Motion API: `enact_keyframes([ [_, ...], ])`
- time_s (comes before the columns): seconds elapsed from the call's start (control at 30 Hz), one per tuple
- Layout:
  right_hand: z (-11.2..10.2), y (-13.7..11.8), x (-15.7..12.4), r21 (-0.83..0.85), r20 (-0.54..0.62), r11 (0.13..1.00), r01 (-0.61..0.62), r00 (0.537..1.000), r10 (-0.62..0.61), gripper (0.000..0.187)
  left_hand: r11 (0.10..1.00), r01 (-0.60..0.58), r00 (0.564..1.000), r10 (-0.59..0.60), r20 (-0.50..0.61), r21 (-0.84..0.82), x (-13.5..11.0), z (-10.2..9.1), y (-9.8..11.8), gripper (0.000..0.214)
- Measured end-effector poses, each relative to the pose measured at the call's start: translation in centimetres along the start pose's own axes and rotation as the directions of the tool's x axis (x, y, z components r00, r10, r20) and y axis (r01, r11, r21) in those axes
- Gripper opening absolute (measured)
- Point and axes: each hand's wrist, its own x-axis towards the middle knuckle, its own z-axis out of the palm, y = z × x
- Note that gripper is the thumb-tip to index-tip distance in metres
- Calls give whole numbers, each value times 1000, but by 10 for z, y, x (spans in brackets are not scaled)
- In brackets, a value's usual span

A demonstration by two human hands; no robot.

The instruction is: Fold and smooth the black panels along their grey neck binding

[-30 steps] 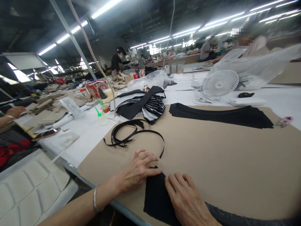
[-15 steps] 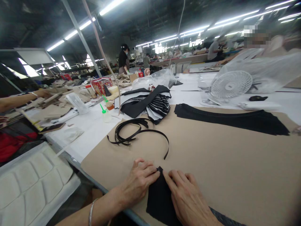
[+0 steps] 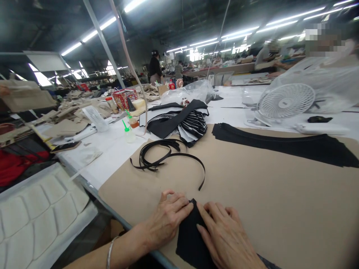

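Observation:
A dark black panel of fabric or leather-like sheet lies at the near edge of the brown board, its narrow end pointing away from me. My left hand pinches that end's left corner between thumb and fingers. My right hand rests on the panel's right side, index fingertip at the narrow end, thumb apart from it on the surface. The other right fingers are slightly bent on the board. Both hands hide part of the panel. Just beyond lies a loose coil of thin black strips.
Stacked black curved panels lie on the brown board. Behind are a bundle of black and striped pieces, a white fan and green-tipped bottles. A quilted cream piece hangs at left. Co-workers stand farther back.
The small raised flap at the panel's narrow end now looks flatter. My right thumb has come into sight on the panel. The view has shifted slightly left; a beige piece has risen at far left.

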Motion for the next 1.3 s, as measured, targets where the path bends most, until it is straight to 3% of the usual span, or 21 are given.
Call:
enact_keyframes([
  [0.63, 3, 2, 0, -122, 4, 990, 63, 998, -63, 49, 995, 6, 1000, -9, 27, 102, -4, 5, 0, 35],
  [0.83, 9, 1, -3, -144, -102, 985, 98, 988, -113, 45, 999, -10, 1000, 9, 12, 53, -7, 3, 0, 36],
  [1.03, 18, 1, -6, -177, -162, 978, 110, 977, -140, 53, 995, -13, 1000, 15, -20, 96, -8, -1, 3, 36],
  [1.17, 21, 2, -8, -166, -90, 980, 107, 988, -123, 51, 992, -26, 1000, 26, 0, 128, -7, -3, 4, 31],
  [1.3, 19, 1, -6, -151, 17, 986, 65, 998, -63, 66, 987, -50, 999, 49, 6, 155, -8, -3, 4, 31],
])
